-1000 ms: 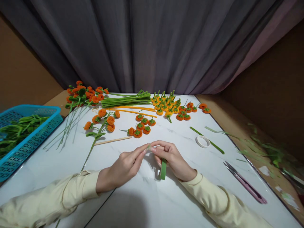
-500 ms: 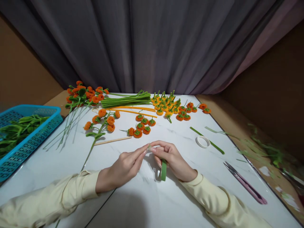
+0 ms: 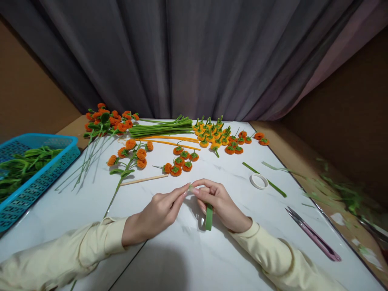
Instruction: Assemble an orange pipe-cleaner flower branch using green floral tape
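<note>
Over the middle of the white table, my left hand [image 3: 159, 210] and my right hand [image 3: 220, 204] meet at their fingertips. Both are closed in a pinch. A strip of green tape [image 3: 209, 217] hangs in a loop below my right palm, held by that hand's fingers. Between the fingertips shows a small pale green bit [image 3: 190, 188], likely an end of the tape; my left thumb and fingers pinch at it, mostly hiding it. Just beyond the hands lie orange pumpkin-shaped heads [image 3: 178, 161] with green tops and a wooden stick [image 3: 144, 180].
A blue basket [image 3: 38, 139] of green leaves stands left. Green pipe cleaners [image 3: 160, 127], yellow heads [image 3: 212, 132] and orange bunches [image 3: 112, 119] lie at the back. A branch with orange heads [image 3: 130, 159] lies nearer. Right are a white ring [image 3: 259, 181] and pink-handled snips [image 3: 317, 238].
</note>
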The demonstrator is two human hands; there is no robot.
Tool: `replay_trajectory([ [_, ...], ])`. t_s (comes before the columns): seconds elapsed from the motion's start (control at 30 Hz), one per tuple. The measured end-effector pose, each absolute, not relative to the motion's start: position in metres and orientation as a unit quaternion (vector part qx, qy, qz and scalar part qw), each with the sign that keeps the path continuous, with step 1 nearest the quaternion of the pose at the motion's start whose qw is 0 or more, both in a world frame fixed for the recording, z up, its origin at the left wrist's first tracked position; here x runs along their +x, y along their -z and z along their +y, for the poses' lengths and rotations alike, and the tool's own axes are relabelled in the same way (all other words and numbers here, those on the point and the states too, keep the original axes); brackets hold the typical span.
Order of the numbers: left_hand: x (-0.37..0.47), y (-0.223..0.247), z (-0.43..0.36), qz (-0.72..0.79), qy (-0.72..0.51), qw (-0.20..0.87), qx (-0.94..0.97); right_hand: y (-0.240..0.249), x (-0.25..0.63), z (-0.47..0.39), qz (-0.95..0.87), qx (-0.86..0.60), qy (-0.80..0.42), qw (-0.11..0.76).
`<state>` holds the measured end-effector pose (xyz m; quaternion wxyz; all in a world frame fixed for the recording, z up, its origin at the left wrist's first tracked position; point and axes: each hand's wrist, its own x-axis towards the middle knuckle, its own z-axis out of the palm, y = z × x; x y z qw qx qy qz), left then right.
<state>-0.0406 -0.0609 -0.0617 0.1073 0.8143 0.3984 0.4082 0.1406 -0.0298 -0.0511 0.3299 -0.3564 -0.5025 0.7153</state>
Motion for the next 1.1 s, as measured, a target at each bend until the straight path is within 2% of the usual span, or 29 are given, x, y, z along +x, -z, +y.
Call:
replay_trajectory([
  [1.1,-0.0450,0.0669,-0.0600,0.393,-0.321,0.021,0.862,0.0513,0.1406,-0.0292,-0.484,-0.367,-0.721,0.335],
])
